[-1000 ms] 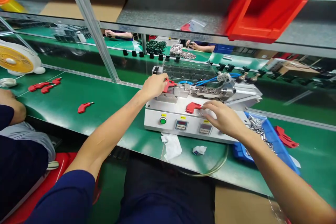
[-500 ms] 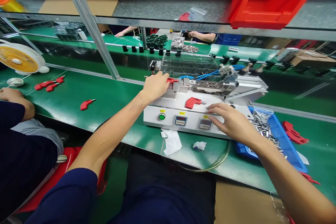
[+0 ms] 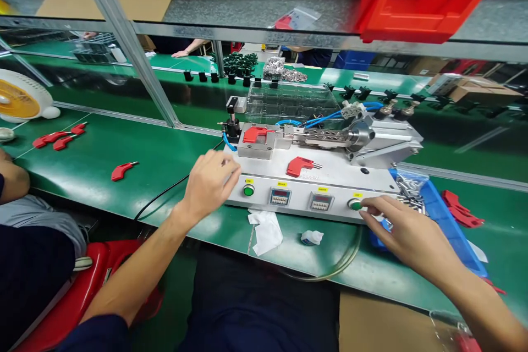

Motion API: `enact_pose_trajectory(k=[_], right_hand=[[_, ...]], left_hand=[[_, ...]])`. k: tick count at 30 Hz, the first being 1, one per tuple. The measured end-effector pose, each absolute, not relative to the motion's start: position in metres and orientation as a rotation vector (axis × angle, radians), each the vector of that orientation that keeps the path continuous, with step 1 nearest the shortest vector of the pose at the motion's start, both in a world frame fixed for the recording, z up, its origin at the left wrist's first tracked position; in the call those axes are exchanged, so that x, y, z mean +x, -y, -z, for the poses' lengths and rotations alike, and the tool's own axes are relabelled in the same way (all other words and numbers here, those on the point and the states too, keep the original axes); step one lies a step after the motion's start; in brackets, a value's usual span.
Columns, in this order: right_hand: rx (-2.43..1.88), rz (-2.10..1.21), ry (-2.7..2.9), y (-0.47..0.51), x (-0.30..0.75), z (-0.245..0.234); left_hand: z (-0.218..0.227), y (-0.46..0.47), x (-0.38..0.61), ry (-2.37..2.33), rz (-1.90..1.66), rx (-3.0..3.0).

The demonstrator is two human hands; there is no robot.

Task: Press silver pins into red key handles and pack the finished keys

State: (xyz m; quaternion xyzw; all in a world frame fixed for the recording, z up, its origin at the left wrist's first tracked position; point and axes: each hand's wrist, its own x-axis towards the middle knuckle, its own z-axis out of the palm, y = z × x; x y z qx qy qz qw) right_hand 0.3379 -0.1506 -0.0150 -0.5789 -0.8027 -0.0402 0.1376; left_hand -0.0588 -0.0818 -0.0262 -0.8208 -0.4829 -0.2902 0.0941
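My left hand (image 3: 210,182) hovers by the machine's front left corner, fingers loosely bent and holding nothing. Close to it is the left green button (image 3: 248,190). My right hand (image 3: 406,231) is at the right green button (image 3: 355,204), its thumb and fingertips at the button's edge; whether they press it I cannot tell. A red pistol-shaped handle (image 3: 254,134) sits in the metal fixture (image 3: 256,151), in line with the machine's long slotted shaft (image 3: 325,135). Another red handle with metal pins (image 3: 300,166) lies on the white machine's top plate (image 3: 272,166).
A blue bin (image 3: 443,214) of metal tubes stands right of the machine, beside stacked red parts (image 3: 462,209). More red handles (image 3: 61,136) lie to the left, near another person's arm (image 3: 12,176). Overhead, a red bin (image 3: 406,30) sits on the shelf. White tissue (image 3: 265,231) lies in front.
My left hand has let go of the red handle in the fixture and drawn back toward the machine's front. My right hand has moved down and right to the right green button.
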Motion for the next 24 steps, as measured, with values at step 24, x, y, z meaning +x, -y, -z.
enact_pose_trajectory(k=[24], right_hand=[[-1.949,0.009,2.112,0.155,0.332,0.044]], left_hand=[[0.028,0.101,0.002,1.221,0.963,-2.815]])
